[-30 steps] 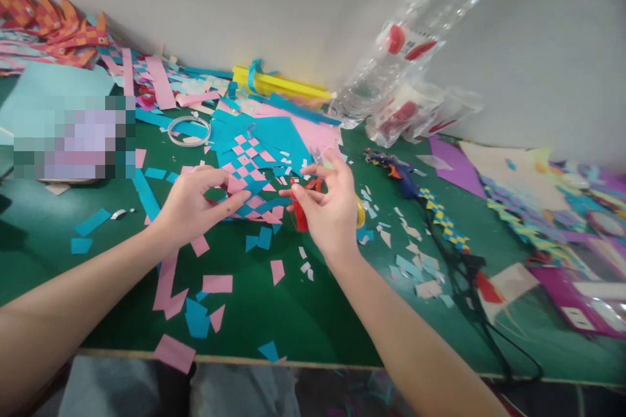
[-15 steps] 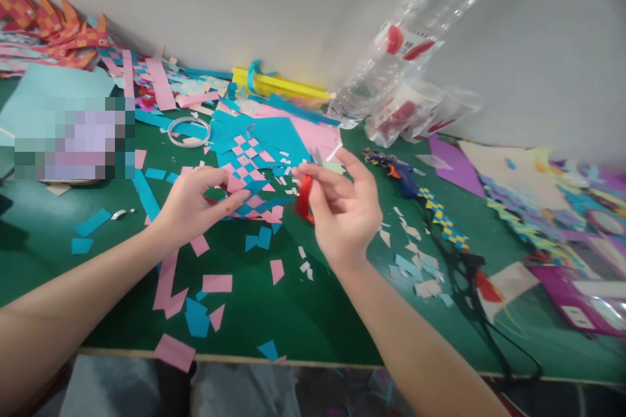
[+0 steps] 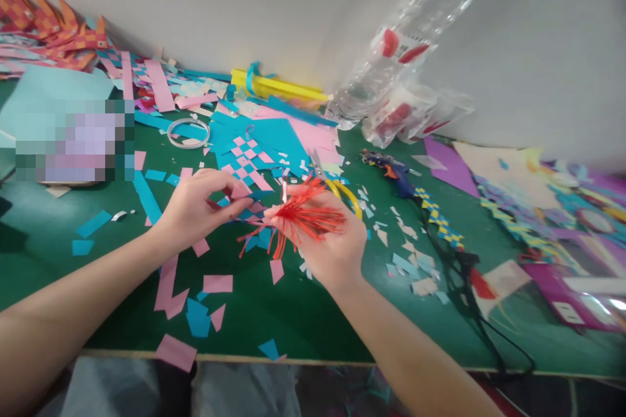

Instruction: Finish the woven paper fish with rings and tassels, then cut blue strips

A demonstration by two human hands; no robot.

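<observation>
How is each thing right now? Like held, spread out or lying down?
Woven paper: held by the left hand.
Red tassel: in the right hand, strands fanned out.
Scissors: lying down, partly hidden.
Glue gun: lying down; on or off unclear.
White ring: lying flat.
Paper scraps: scattered.

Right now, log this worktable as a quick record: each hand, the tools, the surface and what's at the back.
Left hand: pinching pink-and-blue woven paper
Right hand: holding a red tassel, strands fanned out
Scissors: yellow-handled, partly behind the right hand
Blue tool: orange trigger, to the right of the scissors
Table: green, strewn with paper scraps
Back: clear plastic bottle, leaning
</observation>
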